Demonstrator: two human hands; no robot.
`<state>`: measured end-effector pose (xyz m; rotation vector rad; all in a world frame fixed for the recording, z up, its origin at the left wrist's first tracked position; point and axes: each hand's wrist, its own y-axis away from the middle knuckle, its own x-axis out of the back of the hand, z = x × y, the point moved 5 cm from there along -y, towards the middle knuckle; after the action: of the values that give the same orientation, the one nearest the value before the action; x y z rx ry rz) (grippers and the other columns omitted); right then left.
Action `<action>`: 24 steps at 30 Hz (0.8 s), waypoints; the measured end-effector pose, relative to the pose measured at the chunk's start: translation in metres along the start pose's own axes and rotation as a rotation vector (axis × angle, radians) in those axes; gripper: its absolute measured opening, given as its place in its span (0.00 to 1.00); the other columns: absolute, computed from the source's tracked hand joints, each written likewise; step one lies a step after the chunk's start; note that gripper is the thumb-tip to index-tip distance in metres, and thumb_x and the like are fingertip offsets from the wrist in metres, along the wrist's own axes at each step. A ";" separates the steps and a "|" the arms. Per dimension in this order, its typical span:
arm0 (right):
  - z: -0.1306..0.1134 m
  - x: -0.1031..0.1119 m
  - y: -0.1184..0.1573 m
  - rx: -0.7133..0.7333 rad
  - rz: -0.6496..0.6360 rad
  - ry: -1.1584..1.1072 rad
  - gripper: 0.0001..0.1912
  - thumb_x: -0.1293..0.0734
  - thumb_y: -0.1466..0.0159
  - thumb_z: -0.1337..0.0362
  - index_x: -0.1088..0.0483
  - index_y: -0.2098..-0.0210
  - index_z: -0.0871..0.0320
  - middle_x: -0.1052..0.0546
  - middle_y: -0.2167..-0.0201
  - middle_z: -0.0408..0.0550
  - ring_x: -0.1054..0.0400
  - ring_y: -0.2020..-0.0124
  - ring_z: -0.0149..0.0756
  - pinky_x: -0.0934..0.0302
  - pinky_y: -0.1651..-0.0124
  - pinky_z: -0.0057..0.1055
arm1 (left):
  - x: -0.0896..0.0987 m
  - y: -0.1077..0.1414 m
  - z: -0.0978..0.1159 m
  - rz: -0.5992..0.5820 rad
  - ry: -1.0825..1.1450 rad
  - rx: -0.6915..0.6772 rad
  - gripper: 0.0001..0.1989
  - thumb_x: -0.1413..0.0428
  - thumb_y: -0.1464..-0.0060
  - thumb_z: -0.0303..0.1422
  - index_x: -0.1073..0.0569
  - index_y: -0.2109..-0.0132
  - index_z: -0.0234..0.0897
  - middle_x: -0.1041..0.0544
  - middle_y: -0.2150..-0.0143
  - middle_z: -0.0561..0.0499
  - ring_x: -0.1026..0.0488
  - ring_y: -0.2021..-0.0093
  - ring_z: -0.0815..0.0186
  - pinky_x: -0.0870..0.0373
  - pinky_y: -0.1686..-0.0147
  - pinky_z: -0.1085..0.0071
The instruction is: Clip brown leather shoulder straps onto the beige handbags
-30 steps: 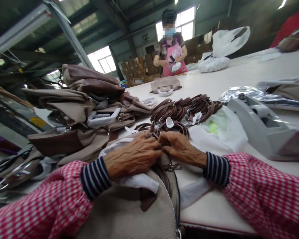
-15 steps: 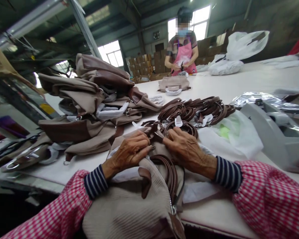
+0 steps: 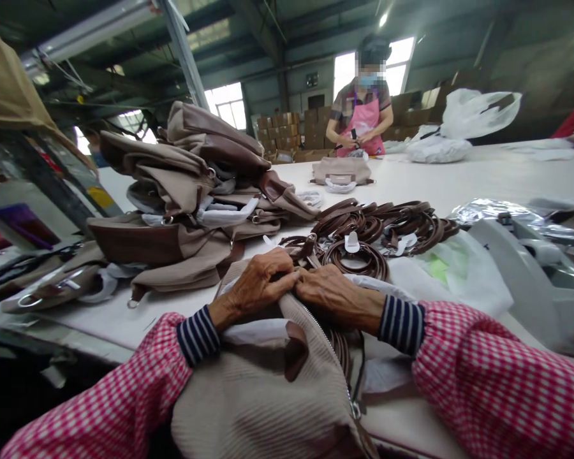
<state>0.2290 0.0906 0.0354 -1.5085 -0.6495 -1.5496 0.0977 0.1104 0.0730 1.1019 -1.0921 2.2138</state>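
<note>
Hands, yours: two, mid-frame, one left hand [image 3: 256, 284], one right hand [image 3: 335, 293]. Checked sleeves [image 3: 110, 382] on you: two, lower left and lower right. Striped cuffs [image 3: 198, 335]: two. Open bag [image 3: 249, 395] under your hands: one, bottom centre; zipper pull [image 3: 355, 410] you can see on it: one. Bag pile [image 3: 138, 245], left: one; several bags, overlapping, no exact count for you. Lone bag [image 3: 342, 171], upper centre: one. Strap coils [image 3: 382, 264], centre: several, too tangled to number. Grey device [image 3: 521, 284], right edge: one. Knotted plastic bag [image 3: 440, 150], upper right: one. Co-worker [image 3: 363, 121] facing you, top: one. Worktop [image 3: 421, 182]: one.
</note>
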 end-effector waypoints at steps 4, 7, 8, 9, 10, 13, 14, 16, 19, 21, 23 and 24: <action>0.003 -0.003 0.002 -0.056 -0.047 -0.010 0.09 0.41 0.28 0.73 0.29 0.54 0.65 0.23 0.61 0.55 0.31 0.67 0.39 0.51 0.70 0.35 | 0.002 -0.003 0.003 -0.051 -0.064 -0.023 0.17 0.49 0.29 0.35 0.30 0.68 0.35 0.29 0.67 0.51 0.33 0.64 0.65 0.37 0.61 0.68; 0.005 0.002 0.013 -0.146 0.017 -0.152 0.08 0.39 0.28 0.72 0.30 0.53 0.63 0.23 0.60 0.53 0.33 0.68 0.35 0.50 0.70 0.33 | 0.000 -0.004 0.004 -0.108 -0.123 -0.067 0.19 0.52 0.26 0.37 0.33 0.68 0.36 0.31 0.68 0.52 0.35 0.64 0.64 0.39 0.61 0.68; 0.004 0.003 0.018 -0.161 0.044 -0.206 0.07 0.38 0.29 0.72 0.30 0.53 0.62 0.23 0.58 0.53 0.33 0.68 0.35 0.49 0.69 0.32 | -0.002 -0.003 0.004 -0.126 -0.133 -0.079 0.19 0.53 0.26 0.37 0.33 0.67 0.36 0.31 0.68 0.52 0.35 0.63 0.64 0.39 0.60 0.67; 0.001 0.003 0.024 -0.167 0.059 -0.258 0.06 0.37 0.30 0.73 0.30 0.55 0.61 0.24 0.58 0.52 0.34 0.68 0.34 0.49 0.69 0.32 | -0.003 -0.003 0.005 -0.144 -0.141 -0.089 0.19 0.54 0.25 0.38 0.34 0.67 0.37 0.31 0.67 0.52 0.35 0.63 0.64 0.39 0.59 0.67; -0.004 0.003 0.030 -0.161 0.063 -0.310 0.06 0.37 0.31 0.73 0.30 0.57 0.61 0.24 0.57 0.52 0.34 0.67 0.34 0.48 0.68 0.31 | -0.005 -0.003 0.005 -0.163 -0.152 -0.101 0.19 0.55 0.25 0.38 0.35 0.66 0.37 0.31 0.66 0.52 0.35 0.62 0.64 0.38 0.58 0.66; -0.017 -0.002 0.045 -0.129 0.079 -0.447 0.05 0.37 0.33 0.74 0.30 0.62 0.61 0.25 0.59 0.50 0.35 0.67 0.34 0.47 0.68 0.31 | -0.008 -0.004 0.008 -0.236 -0.210 -0.142 0.18 0.57 0.24 0.37 0.34 0.65 0.37 0.30 0.64 0.51 0.34 0.60 0.63 0.38 0.54 0.65; -0.021 -0.002 0.049 -0.124 0.102 -0.474 0.06 0.37 0.33 0.75 0.30 0.63 0.61 0.26 0.61 0.50 0.35 0.68 0.34 0.47 0.68 0.31 | -0.008 -0.005 0.010 -0.272 -0.230 -0.162 0.18 0.57 0.24 0.37 0.34 0.65 0.37 0.29 0.63 0.50 0.34 0.60 0.63 0.38 0.53 0.64; -0.025 -0.003 0.055 -0.120 0.162 -0.485 0.07 0.38 0.34 0.76 0.30 0.64 0.61 0.26 0.64 0.49 0.37 0.69 0.33 0.48 0.68 0.31 | -0.007 -0.007 0.014 -0.360 -0.253 -0.199 0.18 0.57 0.24 0.36 0.32 0.63 0.37 0.29 0.61 0.50 0.34 0.58 0.62 0.38 0.51 0.63; -0.027 -0.002 0.057 -0.098 0.216 -0.461 0.08 0.39 0.32 0.75 0.30 0.64 0.62 0.27 0.65 0.49 0.39 0.71 0.33 0.50 0.70 0.32 | -0.004 -0.009 0.022 -0.502 -0.266 -0.252 0.18 0.56 0.24 0.36 0.29 0.63 0.37 0.28 0.59 0.49 0.35 0.55 0.61 0.38 0.49 0.63; -0.027 0.000 0.058 -0.079 0.237 -0.450 0.09 0.40 0.31 0.75 0.29 0.64 0.62 0.26 0.65 0.49 0.39 0.71 0.33 0.51 0.70 0.32 | -0.002 -0.009 0.026 -0.563 -0.291 -0.262 0.18 0.55 0.25 0.36 0.27 0.62 0.37 0.28 0.58 0.48 0.35 0.54 0.60 0.37 0.49 0.63; -0.027 0.003 0.058 -0.061 0.268 -0.437 0.09 0.40 0.31 0.75 0.29 0.63 0.62 0.26 0.65 0.49 0.39 0.71 0.33 0.51 0.70 0.31 | -0.001 -0.008 0.029 -0.571 -0.337 -0.276 0.14 0.52 0.26 0.36 0.25 0.59 0.38 0.28 0.55 0.47 0.35 0.54 0.59 0.37 0.51 0.63; -0.028 0.004 0.058 -0.053 0.280 -0.431 0.10 0.40 0.30 0.75 0.29 0.63 0.62 0.26 0.65 0.49 0.39 0.71 0.33 0.51 0.71 0.31 | -0.001 -0.006 0.031 -0.560 -0.364 -0.285 0.12 0.50 0.27 0.36 0.24 0.57 0.39 0.28 0.54 0.47 0.35 0.53 0.59 0.37 0.52 0.63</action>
<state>0.2642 0.0375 0.0243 -1.9061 -0.6060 -1.0450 0.1166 0.0895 0.0870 1.4921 -1.0330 1.4160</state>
